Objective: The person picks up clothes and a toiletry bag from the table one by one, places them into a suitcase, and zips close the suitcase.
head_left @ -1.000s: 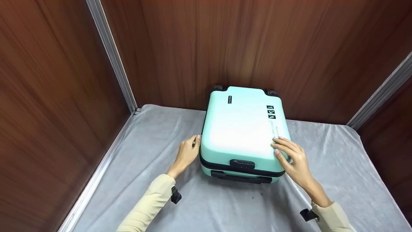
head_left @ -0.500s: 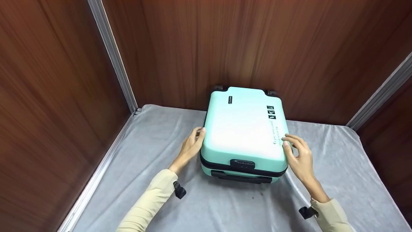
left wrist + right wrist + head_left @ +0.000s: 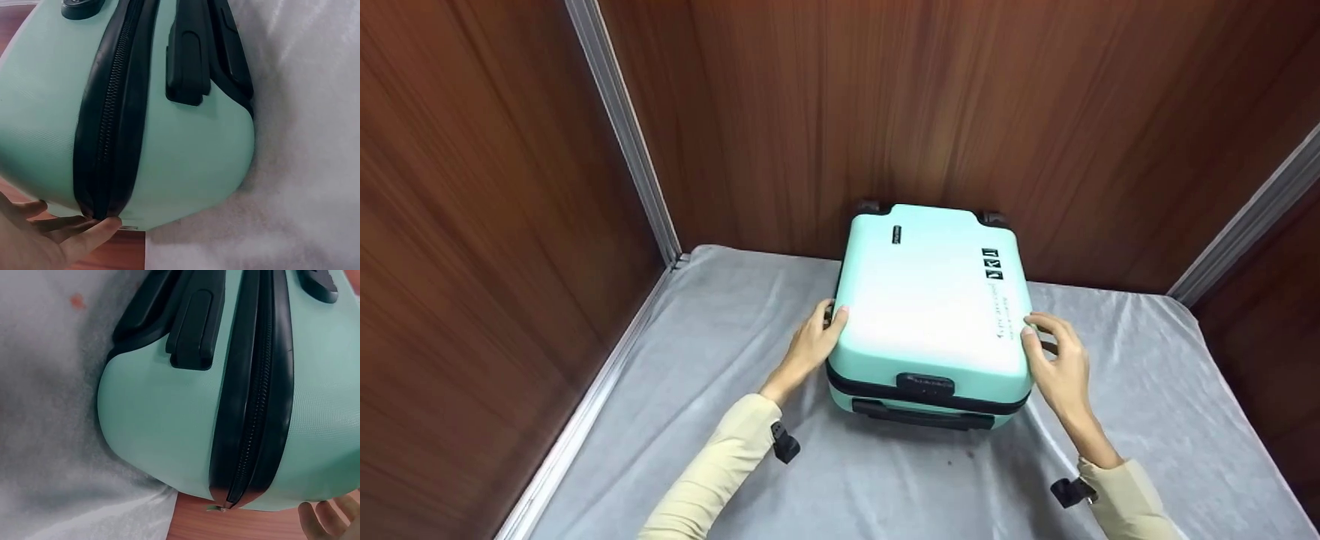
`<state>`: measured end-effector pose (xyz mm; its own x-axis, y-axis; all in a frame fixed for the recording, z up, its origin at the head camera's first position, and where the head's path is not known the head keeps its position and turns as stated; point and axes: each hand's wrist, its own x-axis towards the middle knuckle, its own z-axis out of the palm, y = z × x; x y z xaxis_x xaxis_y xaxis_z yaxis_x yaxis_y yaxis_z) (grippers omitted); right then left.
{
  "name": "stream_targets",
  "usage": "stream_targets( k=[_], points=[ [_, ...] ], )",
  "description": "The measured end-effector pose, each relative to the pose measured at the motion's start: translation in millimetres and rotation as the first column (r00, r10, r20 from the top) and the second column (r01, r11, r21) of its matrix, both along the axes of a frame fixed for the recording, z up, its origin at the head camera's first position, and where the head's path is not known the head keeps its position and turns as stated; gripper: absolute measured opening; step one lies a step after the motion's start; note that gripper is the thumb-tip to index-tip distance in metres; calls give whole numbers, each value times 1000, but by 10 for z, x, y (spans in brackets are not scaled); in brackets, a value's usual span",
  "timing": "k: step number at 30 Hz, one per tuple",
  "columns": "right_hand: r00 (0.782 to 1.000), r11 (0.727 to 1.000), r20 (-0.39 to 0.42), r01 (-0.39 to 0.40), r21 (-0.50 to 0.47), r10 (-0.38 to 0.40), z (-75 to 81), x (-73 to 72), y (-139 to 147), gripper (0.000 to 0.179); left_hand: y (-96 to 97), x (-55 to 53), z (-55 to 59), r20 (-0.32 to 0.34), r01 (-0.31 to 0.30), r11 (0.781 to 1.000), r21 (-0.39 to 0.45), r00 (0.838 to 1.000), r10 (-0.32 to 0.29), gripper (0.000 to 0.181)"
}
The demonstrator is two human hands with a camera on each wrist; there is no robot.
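Observation:
A mint-green hard-shell suitcase (image 3: 922, 300) lies flat in the head view, lid up, its black handle (image 3: 922, 414) facing me. My left hand (image 3: 810, 343) holds its left edge, thumb on the top face and fingers down the side. In the left wrist view those fingers (image 3: 90, 236) touch the black zipper seam (image 3: 109, 129). My right hand (image 3: 1063, 367) grips the right edge, thumb and fingers curved at the rim. The right wrist view has its fingertips (image 3: 320, 520) against the lid's side, near the zipper (image 3: 256, 405). The lid looks down; the seam's far parts are hidden.
Grey cloth (image 3: 720, 322) covers the surface under the suitcase. A brown wood-grain panel (image 3: 810, 112) stands close behind its wheels (image 3: 994, 219). More panels rise at left and right, joined by metal corner posts (image 3: 626, 135).
My left hand has gone forward, its thumb moving onto the top face. The right hand has slid from the lid's face outward to its right edge. The suitcase has barely moved.

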<state>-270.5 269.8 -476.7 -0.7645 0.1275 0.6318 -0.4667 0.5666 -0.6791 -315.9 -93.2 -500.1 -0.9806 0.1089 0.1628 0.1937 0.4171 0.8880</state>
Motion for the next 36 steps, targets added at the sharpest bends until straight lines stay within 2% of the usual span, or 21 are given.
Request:
stream_targets(
  k=[4, 7, 12, 16, 22, 27, 29, 31, 34, 35, 36],
  points=[
    [991, 999, 124, 42, 7, -42, 21, 15, -6, 31, 20, 11, 20, 20, -14, 1000, -11, 1000, 14, 69],
    [977, 999, 205, 48, 19, -51, 32, 35, -10, 39, 32, 31, 24, 58, -28, 999, -30, 998, 30, 78],
    [960, 1000, 279, 26, 13, -29, 29, 37, 7, 49, 34, 42, 32, 157, -22, 1000, -12, 987, 23, 97],
    [937, 999, 346, -23, -31, 33, 16, 13, 30, 56, 31, 30, 41, 191, 1, 1000, 20, 982, -4, 98],
    [869, 986, 474, -84, -143, 143, 8, -28, 40, 68, 22, 12, 27, 183, 37, 998, 53, 982, -46, 89],
    [840, 977, 511, -96, -191, 183, 15, -46, 51, 72, 21, 9, 16, 188, 53, 995, 86, 980, -68, 87],
    [822, 975, 536, -95, -199, 190, 22, -54, 58, 74, 24, 3, 14, 186, 48, 994, 97, 980, -66, 87],
    [791, 974, 579, -89, -210, 197, 35, -59, 61, 77, 28, -8, 10, 187, 55, 989, 134, 979, -80, 86],
    [733, 972, 649, -73, -221, 203, 60, -70, 60, 82, 34, -19, 7, 189, 77, 974, 215, 975, -119, 84],
    [714, 970, 668, -66, -232, 208, 64, -74, 60, 83, 31, 11, 61, 197, 88, 967, 239, 971, -137, 81],
    [695, 967, 684, -66, -247, 222, 64, -78, 61, 84, 29, 11, 59, 206, 91, 961, 259, 967, -147, 82]
  ],
)
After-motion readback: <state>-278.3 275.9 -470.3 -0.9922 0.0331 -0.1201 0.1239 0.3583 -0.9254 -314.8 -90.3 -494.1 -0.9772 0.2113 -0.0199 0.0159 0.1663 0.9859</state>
